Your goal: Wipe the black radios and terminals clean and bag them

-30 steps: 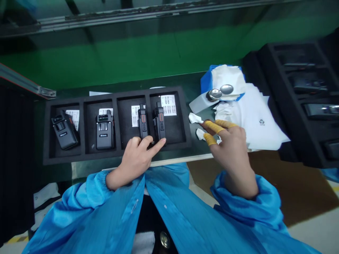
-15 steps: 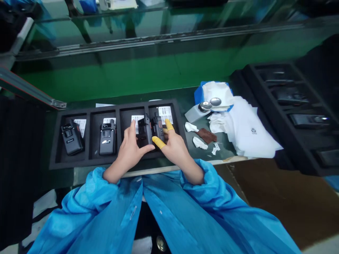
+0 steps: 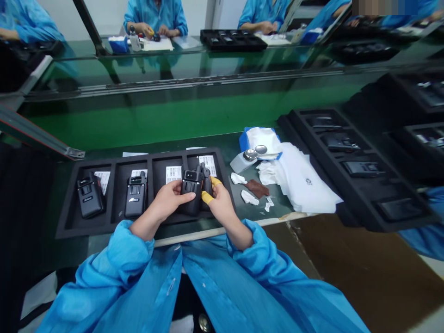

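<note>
My left hand (image 3: 164, 201) is closed on a black two-way radio (image 3: 191, 184), whose clip side faces up. A second two-way radio (image 3: 207, 179) stands edge-on right beside it, gripped by my right hand (image 3: 222, 203), which wears yellow finger cots on its thumb and a finger. Both radios are over the right part of a black foam tray (image 3: 86, 230). In the tray's two left compartments lie another radio (image 3: 91, 200), tilted, and an upright one (image 3: 136, 199). White barcode labels (image 3: 173, 174) show behind the radios.
To the right are a dispenser bottle (image 3: 243, 162), a blue box of wipes (image 3: 244, 138), a brown cloth (image 3: 257, 188), crumpled tissues and white bags (image 3: 305, 185). Another foam tray (image 3: 301, 121) with radios stands farther right. Co-workers sit behind the partition (image 3: 156, 122).
The view has tilted up, bringing co-workers into sight. The left radio has turned so its clip side shows more, and both hands have closed in around the radios.
</note>
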`<state>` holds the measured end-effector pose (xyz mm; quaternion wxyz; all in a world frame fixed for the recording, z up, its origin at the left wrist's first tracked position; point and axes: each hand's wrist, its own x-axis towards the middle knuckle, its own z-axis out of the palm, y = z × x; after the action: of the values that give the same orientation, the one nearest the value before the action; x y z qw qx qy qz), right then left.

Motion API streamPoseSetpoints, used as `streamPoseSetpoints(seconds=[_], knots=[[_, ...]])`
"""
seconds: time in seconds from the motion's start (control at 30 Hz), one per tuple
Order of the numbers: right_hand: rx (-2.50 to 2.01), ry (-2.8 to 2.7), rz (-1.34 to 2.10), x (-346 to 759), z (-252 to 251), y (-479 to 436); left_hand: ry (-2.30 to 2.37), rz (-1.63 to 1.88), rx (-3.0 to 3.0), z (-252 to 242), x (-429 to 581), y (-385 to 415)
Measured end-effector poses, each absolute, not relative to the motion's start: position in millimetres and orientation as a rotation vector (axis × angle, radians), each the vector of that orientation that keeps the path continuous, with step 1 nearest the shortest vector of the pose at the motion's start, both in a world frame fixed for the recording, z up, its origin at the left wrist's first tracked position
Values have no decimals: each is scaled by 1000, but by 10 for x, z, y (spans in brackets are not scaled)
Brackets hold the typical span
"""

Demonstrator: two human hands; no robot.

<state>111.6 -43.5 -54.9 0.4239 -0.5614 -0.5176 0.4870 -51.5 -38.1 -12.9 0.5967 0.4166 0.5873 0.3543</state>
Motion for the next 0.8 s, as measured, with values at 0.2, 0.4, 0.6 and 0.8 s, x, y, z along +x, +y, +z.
streamPoseSetpoints(seconds=[0.2, 0.4, 0.6, 0.8], knots=[[-1224, -1148, 1311, 1195, -447, -527, 1324, 953, 1022, -60, -520, -533], [-1058, -1172, 1215, 1256, -523, -567, 1395, 1369, 1354, -185, -567, -725], [-937, -1229, 1085, 1208, -501, -675, 1197, 1708, 1797, -292, -651, -751], [-898, -1270, 1078, 1186, -433, -709, 1309, 1656, 1767, -282, -691, -786]])
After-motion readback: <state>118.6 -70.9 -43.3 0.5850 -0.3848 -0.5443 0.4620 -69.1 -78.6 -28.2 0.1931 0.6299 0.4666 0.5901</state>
